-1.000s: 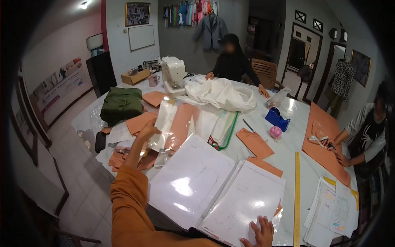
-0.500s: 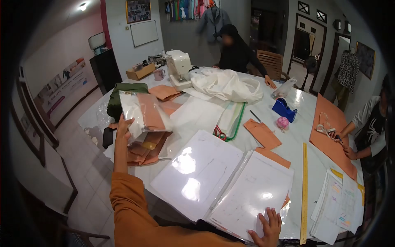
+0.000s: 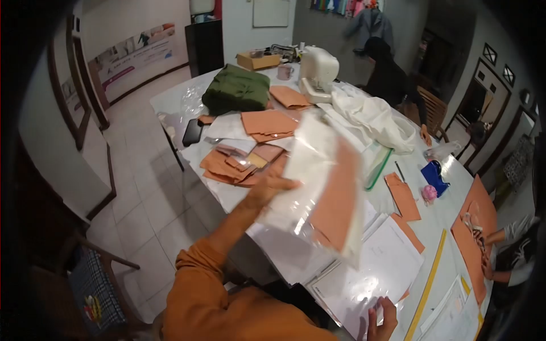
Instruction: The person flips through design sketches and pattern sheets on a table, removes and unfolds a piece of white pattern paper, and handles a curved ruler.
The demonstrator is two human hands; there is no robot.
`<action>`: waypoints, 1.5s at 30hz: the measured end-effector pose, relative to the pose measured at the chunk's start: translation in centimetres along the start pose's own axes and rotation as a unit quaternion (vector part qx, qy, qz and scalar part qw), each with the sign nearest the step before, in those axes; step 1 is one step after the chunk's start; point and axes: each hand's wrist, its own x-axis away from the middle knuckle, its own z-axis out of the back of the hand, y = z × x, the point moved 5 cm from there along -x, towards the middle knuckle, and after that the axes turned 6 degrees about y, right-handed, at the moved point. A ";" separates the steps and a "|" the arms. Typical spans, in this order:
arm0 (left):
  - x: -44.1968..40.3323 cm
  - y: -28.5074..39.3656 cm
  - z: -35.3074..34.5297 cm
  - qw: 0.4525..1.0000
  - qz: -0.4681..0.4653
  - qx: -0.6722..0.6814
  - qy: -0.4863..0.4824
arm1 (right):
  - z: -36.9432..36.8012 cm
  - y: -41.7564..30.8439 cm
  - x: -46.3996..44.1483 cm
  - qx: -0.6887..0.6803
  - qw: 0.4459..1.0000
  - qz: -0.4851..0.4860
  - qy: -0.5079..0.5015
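My left hand (image 3: pixel 267 192) is closed on the edge of a clear plastic sleeve (image 3: pixel 298 170) holding white sheets and a folded orange cloth piece (image 3: pixel 335 199). The sleeve is lifted over the table, tilted and slightly blurred. It hides much of the left page of an open clear-pocket folder (image 3: pixel 369 267). At the folder's near right corner is my right hand (image 3: pixel 382 321), its thumb and fingers apart and bent, with nothing seen in it. Folded orange cloth pieces (image 3: pixel 227 166) in plastic lie left of the sleeve.
A sewing machine (image 3: pixel 318 71), white cloth (image 3: pixel 369 113), green folded cloth (image 3: pixel 236 91) and phone (image 3: pixel 193 132) are farther back. Rightward are a blue tape dispenser (image 3: pixel 435 177), pink pincushion (image 3: pixel 429 193) and yellow ruler (image 3: pixel 426 284). A co-worker's hands (image 3: pixel 483 250) work on orange cloth (image 3: pixel 475 221).
My left hand has carried the sleeve rightward and nearer, from the cloth pile to over the folder. My right hand's fingers have lifted and bent. The head view has turned left.
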 end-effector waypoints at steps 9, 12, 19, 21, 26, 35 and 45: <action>4.9 -8.2 -10.5 0.939 0.150 -0.107 -0.289 | -2.9 3.4 2.3 -0.615 0.701 -0.357 0.056; 5.0 -10.1 -8.6 0.859 0.230 -0.343 -0.304 | -0.8 2.2 1.8 -0.446 0.812 -0.362 0.106; -6.3 -6.3 1.2 0.821 -0.149 -0.541 -0.103 | -0.8 4.6 4.0 -0.424 0.802 -0.415 0.070; -9.1 -3.9 3.9 0.734 -0.170 -0.657 0.035 | -1.4 5.5 4.5 -0.432 0.797 -0.416 0.071; -13.1 -3.4 8.6 0.606 -0.030 -0.785 0.121 | -1.5 5.1 4.3 -0.433 0.799 -0.408 0.081; -19.0 -0.1 15.7 0.791 -0.018 -0.599 0.125 | -0.9 4.3 3.5 -0.450 0.809 -0.373 0.061; -14.4 11.6 1.7 0.978 -0.002 -0.199 0.067 | -1.2 4.9 3.9 -0.443 0.796 -0.409 0.062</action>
